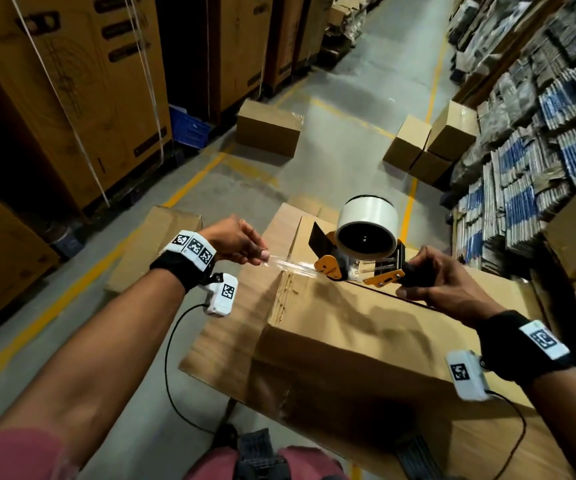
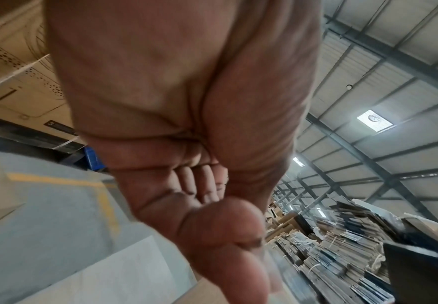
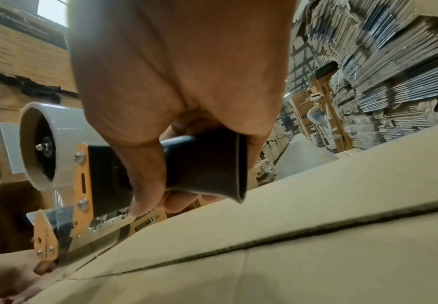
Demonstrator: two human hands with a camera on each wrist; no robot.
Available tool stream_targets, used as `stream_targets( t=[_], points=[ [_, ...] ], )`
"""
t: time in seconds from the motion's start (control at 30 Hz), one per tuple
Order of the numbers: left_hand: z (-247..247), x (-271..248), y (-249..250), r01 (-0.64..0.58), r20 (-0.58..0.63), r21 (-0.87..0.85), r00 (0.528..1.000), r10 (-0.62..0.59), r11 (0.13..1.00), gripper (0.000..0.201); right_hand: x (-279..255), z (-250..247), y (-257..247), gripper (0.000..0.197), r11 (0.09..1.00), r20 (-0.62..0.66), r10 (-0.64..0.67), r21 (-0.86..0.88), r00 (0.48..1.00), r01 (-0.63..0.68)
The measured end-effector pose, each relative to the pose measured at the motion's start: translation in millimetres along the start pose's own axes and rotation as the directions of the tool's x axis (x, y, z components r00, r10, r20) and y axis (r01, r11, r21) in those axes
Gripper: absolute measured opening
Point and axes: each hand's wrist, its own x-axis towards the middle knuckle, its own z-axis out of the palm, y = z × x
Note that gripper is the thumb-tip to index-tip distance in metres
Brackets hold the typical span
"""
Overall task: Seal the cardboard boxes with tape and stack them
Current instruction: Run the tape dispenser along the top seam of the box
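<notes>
Over the big cardboard box (image 1: 366, 341), whose open top seam runs lengthwise from its far-left corner toward the person's right, the right hand (image 1: 442, 285) is wrapped round the black handle of an orange tape gun (image 1: 359, 258), nose pointing left along that seam. Just past the box's corner, the left hand (image 1: 238, 242) pinches the clear tape (image 1: 290, 266), drawn out taut. Printing on the tall cartons (image 1: 72, 91) behind is too blurred to read.

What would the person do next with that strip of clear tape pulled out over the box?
Probably press the tape end, pinched by the left hand, down over the box's near edge. The right hand grips the tape dispenser above the centre seam, which looks untaped, so anchoring comes first.
</notes>
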Motion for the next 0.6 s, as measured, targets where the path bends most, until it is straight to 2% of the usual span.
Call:
stream_targets(
  t=[0.13, 0.23, 0.37, 0.47, 0.6],
  points=[
    [-1, 5, 0, -0.055, -0.039, -0.014, 0.998, 0.055, 0.998, 0.015, 3, 2, 15, 0.041, 0.999, -0.018, -0.004, 0.036, 1.000, 0.004],
    [-4, 9, 1, -0.078, -0.025, -0.024, 0.997, 0.077, 0.997, 0.028, 5, 2, 21, 0.042, 0.999, -0.041, -0.002, 0.034, 0.999, 0.003],
    [1, 20, -6, -0.111, -0.030, 0.017, 0.993, 0.111, 0.994, 0.045, 11, 3, 32, 0.044, 1.000, -0.048, 0.017, 0.004, 0.999, -0.017],
    [10, 27, -15, -0.141, -0.055, 0.040, 0.988, 0.143, 0.989, 0.051, 14, 5, 36, 0.045, 0.997, -0.048, 0.001, -0.071, 0.999, -0.005],
    [15, 30, -31, -0.157, -0.030, -0.062, 0.987, 0.156, 0.986, 0.056, 15, 8, 38, 0.048, 0.994, -0.045, 0.006, -0.108, 0.999, -0.011]
  ],
)
